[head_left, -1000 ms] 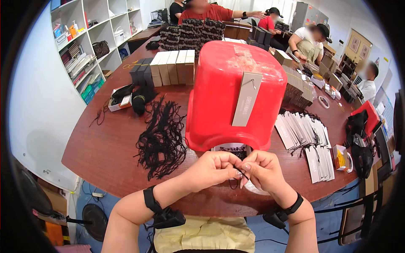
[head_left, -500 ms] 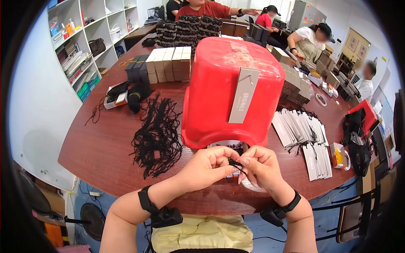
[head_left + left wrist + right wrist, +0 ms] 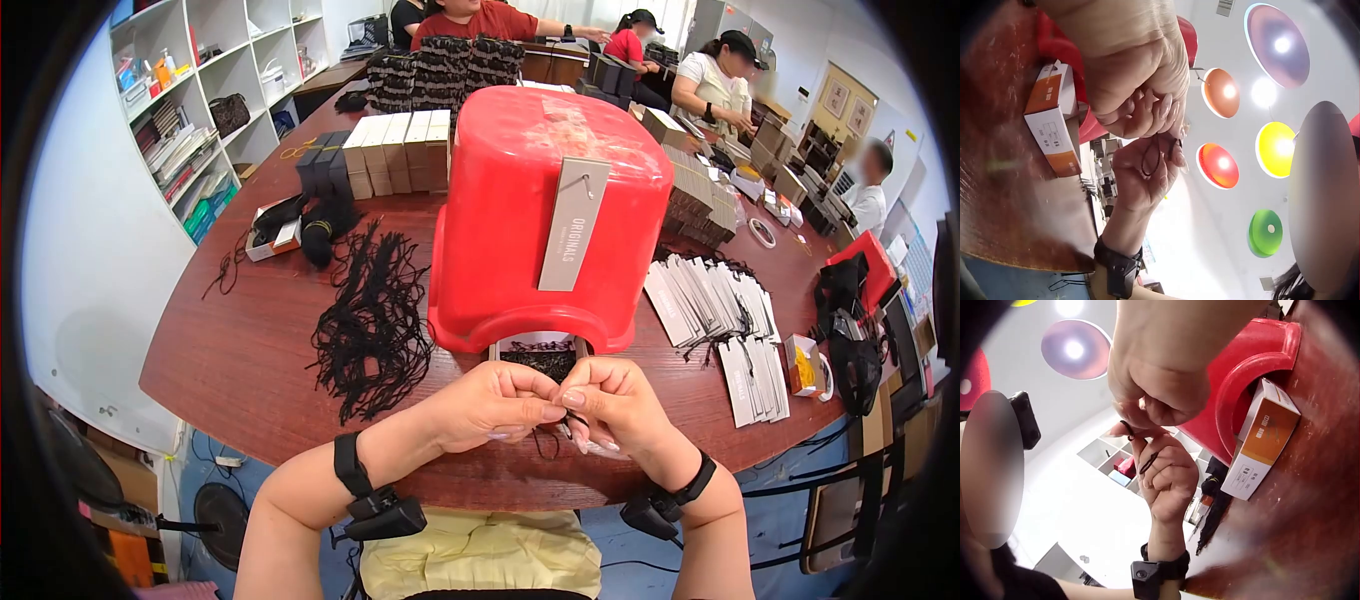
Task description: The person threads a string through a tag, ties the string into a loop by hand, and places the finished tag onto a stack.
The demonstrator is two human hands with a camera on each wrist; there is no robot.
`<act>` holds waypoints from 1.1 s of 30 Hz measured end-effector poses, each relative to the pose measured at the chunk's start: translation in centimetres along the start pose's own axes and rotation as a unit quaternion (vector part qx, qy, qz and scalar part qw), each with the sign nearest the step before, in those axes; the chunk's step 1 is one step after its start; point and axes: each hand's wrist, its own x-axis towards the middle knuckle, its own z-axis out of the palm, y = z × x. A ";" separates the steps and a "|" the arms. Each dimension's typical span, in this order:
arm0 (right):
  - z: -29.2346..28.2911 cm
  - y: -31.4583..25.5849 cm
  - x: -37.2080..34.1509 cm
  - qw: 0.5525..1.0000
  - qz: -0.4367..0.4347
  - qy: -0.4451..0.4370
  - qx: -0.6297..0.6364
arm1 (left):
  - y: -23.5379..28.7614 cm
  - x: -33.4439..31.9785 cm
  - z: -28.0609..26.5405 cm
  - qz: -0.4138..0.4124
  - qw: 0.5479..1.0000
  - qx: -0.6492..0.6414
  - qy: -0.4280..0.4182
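Observation:
Just in front of the upturned red tub (image 3: 555,220), my two hands meet at the fingertips. The left hand (image 3: 497,405) pinches a thin black cord (image 3: 1150,164) between thumb and forefinger, its other fingers curled in. The right hand (image 3: 618,405) pinches the same cord from the other side, thumb against forefinger. A small loop of the cord hangs below the fingers in the left wrist view; the part between the fingertips is mostly hidden. Behind the hands, an orange and white box (image 3: 1266,440) with dark contents sits at the tub's arched opening.
A heap of black cords (image 3: 372,325) lies left of the tub. Grey tags with black cords (image 3: 705,300) are fanned out on the right, beside a small box (image 3: 803,365). Card stacks (image 3: 400,150) stand behind. A grey tag (image 3: 573,225) is fixed on the tub.
The hands have come slightly lower and closer together at the fingertips. Less cord shows between them than half a second ago, and a loop hangs underneath. More of the box's contents is visible.

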 end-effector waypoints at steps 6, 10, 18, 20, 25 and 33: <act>-0.3 -0.4 0.4 0.999 -0.022 0.029 0.036 | 0.2 -0.1 0.4 0.050 0.995 0.060 0.062; -0.5 -0.3 0.5 0.997 -0.055 0.024 0.046 | 0.3 -0.2 0.8 0.068 0.987 0.104 0.104; -0.2 0.1 0.7 0.934 -0.202 0.163 -0.245 | -0.4 0.0 1.1 0.192 0.913 0.278 0.228; 0.0 0.0 0.4 0.858 -0.271 0.202 -0.388 | -1.1 0.2 1.0 0.277 0.824 0.415 0.266; 0.4 1.0 0.8 0.747 -0.336 0.197 -0.540 | -1.3 0.1 1.6 0.345 0.700 0.562 0.273; 0.3 1.6 1.2 0.676 -0.446 0.192 -0.554 | -0.7 0.4 1.3 0.119 0.962 0.113 0.219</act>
